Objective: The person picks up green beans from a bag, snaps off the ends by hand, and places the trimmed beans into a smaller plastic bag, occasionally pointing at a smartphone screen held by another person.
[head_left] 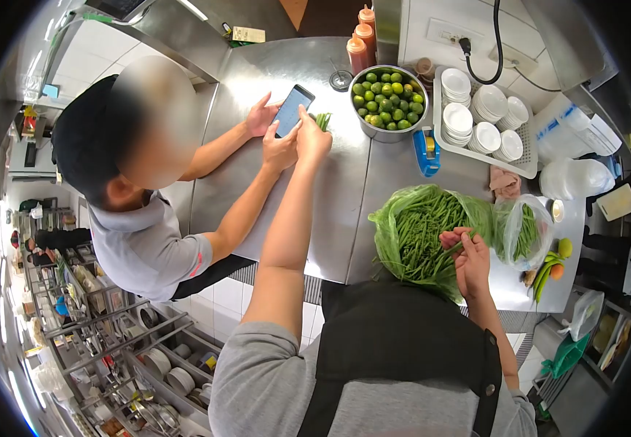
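My left hand [312,140] reaches to a co-worker's phone [291,111], its index finger at the screen. Curled in that same hand is a small bunch of green beans [322,121], the tips sticking out. The co-worker's hands [279,149] support the phone. My right hand [470,264] is closed over the right side of a green plastic bag [382,242], with some green beans [455,248] between the fingers. A heap of long green beans [424,229] fills the open bag. To its right, a clear bag [519,231] holds more beans.
A metal pot of limes [359,121], sauce bottles [357,54] and a blue tape dispenser [427,151] stand on the steel counter [330,211]. A crate [526,166] holds stacked white dishes. Peppers and fruit [546,271] lie at the right. The co-worker [140,240] stands at the left.
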A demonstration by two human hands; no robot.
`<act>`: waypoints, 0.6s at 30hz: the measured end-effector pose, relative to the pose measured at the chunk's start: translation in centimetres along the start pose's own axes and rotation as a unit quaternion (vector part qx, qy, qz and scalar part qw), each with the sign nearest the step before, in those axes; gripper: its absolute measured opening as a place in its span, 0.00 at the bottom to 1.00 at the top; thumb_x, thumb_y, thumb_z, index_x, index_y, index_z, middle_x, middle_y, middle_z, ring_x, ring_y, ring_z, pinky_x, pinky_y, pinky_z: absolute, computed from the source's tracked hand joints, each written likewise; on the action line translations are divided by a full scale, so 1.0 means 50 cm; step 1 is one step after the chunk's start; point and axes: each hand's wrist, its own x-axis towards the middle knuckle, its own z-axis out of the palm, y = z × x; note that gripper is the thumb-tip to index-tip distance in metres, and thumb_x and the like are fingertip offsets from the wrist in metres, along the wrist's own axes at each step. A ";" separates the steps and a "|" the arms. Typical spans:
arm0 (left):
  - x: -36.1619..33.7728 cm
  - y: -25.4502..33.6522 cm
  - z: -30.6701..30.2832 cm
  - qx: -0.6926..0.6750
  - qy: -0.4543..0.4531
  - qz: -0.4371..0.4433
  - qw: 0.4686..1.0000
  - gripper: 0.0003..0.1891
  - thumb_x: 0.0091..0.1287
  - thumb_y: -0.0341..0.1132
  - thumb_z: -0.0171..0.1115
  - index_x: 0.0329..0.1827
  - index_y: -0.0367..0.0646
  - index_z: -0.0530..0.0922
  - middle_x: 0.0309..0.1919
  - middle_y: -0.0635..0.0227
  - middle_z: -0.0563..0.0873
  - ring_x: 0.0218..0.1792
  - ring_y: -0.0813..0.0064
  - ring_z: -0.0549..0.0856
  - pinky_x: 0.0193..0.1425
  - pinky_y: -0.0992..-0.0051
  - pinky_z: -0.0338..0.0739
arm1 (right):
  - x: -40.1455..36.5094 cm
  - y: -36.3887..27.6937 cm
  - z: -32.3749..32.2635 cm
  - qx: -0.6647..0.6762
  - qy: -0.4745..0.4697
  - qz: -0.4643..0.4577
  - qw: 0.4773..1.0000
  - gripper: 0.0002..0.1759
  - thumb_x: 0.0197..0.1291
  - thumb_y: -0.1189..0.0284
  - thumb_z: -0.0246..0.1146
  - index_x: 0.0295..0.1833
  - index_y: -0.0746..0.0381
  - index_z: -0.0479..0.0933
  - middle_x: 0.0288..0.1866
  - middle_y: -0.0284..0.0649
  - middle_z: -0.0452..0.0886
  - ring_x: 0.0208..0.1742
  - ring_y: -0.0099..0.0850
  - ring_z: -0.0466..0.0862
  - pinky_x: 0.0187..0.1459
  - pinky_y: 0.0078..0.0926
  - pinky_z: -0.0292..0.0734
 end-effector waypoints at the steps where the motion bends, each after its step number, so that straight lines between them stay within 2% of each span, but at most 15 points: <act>1: 0.000 0.005 -0.001 -0.002 0.005 0.005 1.000 0.52 0.58 0.24 0.64 0.84 0.33 0.41 0.56 0.39 0.85 0.56 0.46 0.87 0.61 0.57 0.80 | -0.001 0.001 0.000 0.002 -0.002 -0.001 1.000 0.11 0.81 0.72 0.51 0.56 0.67 0.75 0.50 0.49 0.87 0.54 0.39 0.87 0.62 0.39 0.81; 9: -0.020 0.022 0.016 0.009 0.031 0.073 0.997 0.49 0.58 0.26 0.65 0.83 0.36 0.49 0.46 0.38 0.87 0.51 0.42 0.88 0.57 0.53 0.81 | -0.006 0.007 0.000 -0.004 -0.003 0.000 1.000 0.11 0.81 0.72 0.51 0.56 0.67 0.76 0.50 0.49 0.87 0.54 0.38 0.87 0.62 0.40 0.81; 12: -0.050 0.043 0.025 0.032 -0.017 0.062 0.997 0.47 0.58 0.27 0.64 0.82 0.38 0.53 0.43 0.37 0.87 0.49 0.39 0.87 0.55 0.50 0.81 | -0.005 0.006 0.002 -0.003 -0.001 -0.001 1.000 0.11 0.81 0.72 0.51 0.56 0.67 0.76 0.49 0.49 0.87 0.54 0.38 0.87 0.62 0.40 0.81; 13: -0.073 0.053 0.030 0.011 -0.003 0.086 0.996 0.45 0.57 0.27 0.64 0.81 0.38 0.56 0.41 0.37 0.87 0.47 0.38 0.87 0.52 0.48 0.81 | -0.005 0.007 0.001 -0.002 -0.002 -0.002 1.000 0.11 0.81 0.72 0.51 0.56 0.67 0.76 0.49 0.49 0.87 0.53 0.38 0.87 0.62 0.40 0.81; 15: -0.112 0.073 0.047 -0.026 -0.056 0.104 0.993 0.43 0.57 0.28 0.69 0.77 0.37 0.60 0.40 0.36 0.87 0.47 0.37 0.87 0.53 0.50 0.81 | -0.007 0.008 0.004 -0.003 -0.004 -0.005 1.000 0.11 0.81 0.72 0.51 0.56 0.67 0.75 0.49 0.49 0.87 0.53 0.38 0.87 0.62 0.40 0.81; 18: -0.198 0.112 0.061 -0.054 -0.103 0.140 0.983 0.42 0.58 0.28 0.69 0.78 0.41 0.60 0.41 0.39 0.87 0.47 0.39 0.88 0.52 0.50 0.82 | -0.011 0.006 0.010 -0.009 -0.005 -0.004 1.000 0.11 0.81 0.72 0.51 0.55 0.67 0.75 0.49 0.49 0.87 0.53 0.38 0.87 0.62 0.39 0.81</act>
